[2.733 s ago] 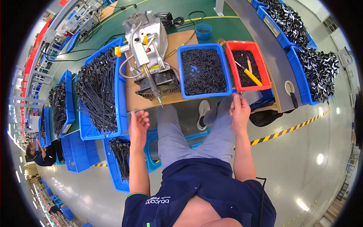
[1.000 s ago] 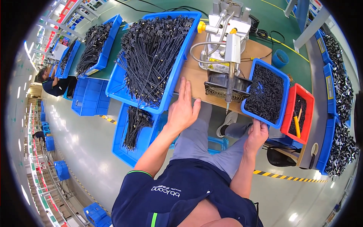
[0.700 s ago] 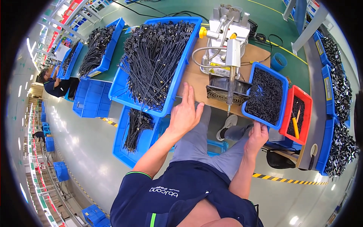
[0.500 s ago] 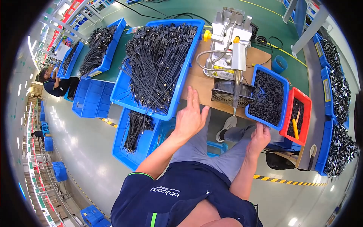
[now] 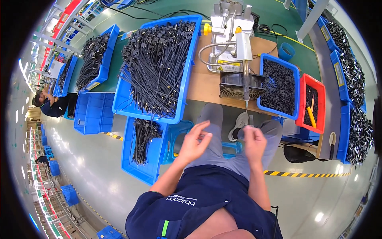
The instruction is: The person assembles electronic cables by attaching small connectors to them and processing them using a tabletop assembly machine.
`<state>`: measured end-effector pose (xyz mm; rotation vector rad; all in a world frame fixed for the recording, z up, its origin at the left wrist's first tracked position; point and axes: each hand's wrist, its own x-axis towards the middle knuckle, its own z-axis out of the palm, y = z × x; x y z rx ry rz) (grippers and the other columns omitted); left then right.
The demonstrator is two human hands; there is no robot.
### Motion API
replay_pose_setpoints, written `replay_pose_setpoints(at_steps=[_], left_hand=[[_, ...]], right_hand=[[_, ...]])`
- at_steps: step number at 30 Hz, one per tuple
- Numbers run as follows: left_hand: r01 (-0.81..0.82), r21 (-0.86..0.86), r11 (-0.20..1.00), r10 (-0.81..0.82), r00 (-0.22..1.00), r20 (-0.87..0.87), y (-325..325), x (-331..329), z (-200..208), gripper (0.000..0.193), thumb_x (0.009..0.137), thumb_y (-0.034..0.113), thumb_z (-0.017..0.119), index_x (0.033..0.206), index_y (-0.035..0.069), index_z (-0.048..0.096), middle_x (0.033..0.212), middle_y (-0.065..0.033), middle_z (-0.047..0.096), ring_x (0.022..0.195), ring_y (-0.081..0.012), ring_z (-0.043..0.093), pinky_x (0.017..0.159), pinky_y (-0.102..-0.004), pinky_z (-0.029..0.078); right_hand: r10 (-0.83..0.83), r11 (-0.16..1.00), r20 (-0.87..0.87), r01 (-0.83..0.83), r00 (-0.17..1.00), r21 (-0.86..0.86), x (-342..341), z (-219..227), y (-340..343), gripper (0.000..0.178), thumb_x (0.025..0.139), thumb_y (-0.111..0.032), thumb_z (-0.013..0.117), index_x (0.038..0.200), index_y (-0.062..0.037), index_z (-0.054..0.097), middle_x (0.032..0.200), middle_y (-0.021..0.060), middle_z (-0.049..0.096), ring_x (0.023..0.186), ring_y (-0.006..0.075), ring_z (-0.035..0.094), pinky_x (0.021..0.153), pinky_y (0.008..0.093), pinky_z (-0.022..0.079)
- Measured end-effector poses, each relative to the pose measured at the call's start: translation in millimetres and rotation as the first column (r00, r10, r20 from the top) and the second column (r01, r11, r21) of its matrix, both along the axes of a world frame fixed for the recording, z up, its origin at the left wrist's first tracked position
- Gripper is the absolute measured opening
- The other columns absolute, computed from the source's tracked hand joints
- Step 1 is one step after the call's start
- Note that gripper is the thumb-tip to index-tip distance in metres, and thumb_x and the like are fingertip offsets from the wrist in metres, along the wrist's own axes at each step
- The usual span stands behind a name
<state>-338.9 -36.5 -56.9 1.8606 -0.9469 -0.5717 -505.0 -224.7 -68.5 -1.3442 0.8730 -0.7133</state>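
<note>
My left hand (image 5: 194, 142) is above my lap, below the large blue bin (image 5: 186, 85) of black cables (image 5: 157, 65). Its fingers are half stretched, thumb apart, and nothing shows in it. My right hand (image 5: 254, 144) hovers above my right thigh with its fingers curled together, slightly blurred. Whether it holds something small I cannot make out. Just beyond it points the thin metal tip of a bench machine (image 5: 232, 44) with a black fan (image 5: 240, 85). To the right stands a smaller blue bin (image 5: 278, 111) filled with short black pieces (image 5: 278, 81).
A red bin (image 5: 322, 103) with a yellow-handled tool (image 5: 311, 117) sits at the right. Further right, blue trays hold shiny dark pieces (image 5: 348, 65). A lower blue bin (image 5: 149, 169) with cables stands beside my left arm. Another person (image 5: 53, 103) works at the far left.
My right hand has let go of the smaller blue bin's near edge and drawn back toward me, fingers curled. My left hand has moved down from the table edge. The view has shifted slightly.
</note>
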Motion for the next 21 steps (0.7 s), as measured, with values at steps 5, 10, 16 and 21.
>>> replay_pose_setpoints(at_steps=[5, 10, 16, 21], left_hand=[[-0.325, -0.185, 0.927, 0.1, 0.692, -0.714, 53, 33, 9, 0.069, 0.102, 0.042, 0.068, 0.154, 0.002, 0.046, 0.158, -0.0205, 0.049, 0.134, -0.0305, 0.059, 0.104, -0.0403, 0.053], [-0.47, -0.363, 0.804, -0.049, 0.557, -0.829, 72, 52, 27, 0.073, 0.102, 0.054, 0.065, 0.152, 0.005, 0.045, 0.156, -0.0181, 0.051, 0.14, -0.0346, 0.054, 0.112, -0.0486, 0.047], [-0.636, -0.387, 0.668, 0.161, 0.631, -0.759, 58, 62, 39, 0.047, 0.111, 0.038, 0.056, 0.138, 0.0, 0.057, 0.133, -0.0159, 0.068, 0.127, -0.0305, 0.064, 0.111, -0.0489, 0.052], [-0.656, -0.387, 0.648, 0.178, 0.625, -0.761, 52, 68, 44, 0.04, 0.11, 0.035, 0.059, 0.128, 0.0, 0.063, 0.129, -0.0177, 0.07, 0.12, -0.031, 0.068, 0.106, -0.0494, 0.056]], right_hand=[[0.219, 0.712, 0.013, -0.151, 0.976, -0.686, 79, 23, 35, 0.028, 0.096, -0.009, 0.072, 0.123, -0.0021, 0.072, 0.118, 0.0137, 0.072, 0.082, 0.0253, 0.075, 0.072, 0.0346, 0.06], [0.218, 0.49, -0.202, -0.286, 0.955, -0.823, 140, 24, 36, 0.045, 0.096, -0.011, 0.07, 0.141, -0.0058, 0.062, 0.148, 0.0105, 0.061, 0.081, 0.0314, 0.076, 0.069, 0.0407, 0.063], [0.142, 0.37, -0.48, -0.496, 0.866, -0.785, 149, 24, 33, 0.053, 0.095, -0.009, 0.068, 0.147, -0.0089, 0.058, 0.157, 0.0059, 0.055, 0.078, 0.0288, 0.077, 0.063, 0.0394, 0.063], [0.105, 0.33, -0.457, -0.464, 0.883, -0.822, 150, 19, 30, 0.061, 0.088, -0.003, 0.068, 0.148, -0.0102, 0.058, 0.158, 0.0042, 0.054, 0.074, 0.0265, 0.076, 0.059, 0.0386, 0.063]])
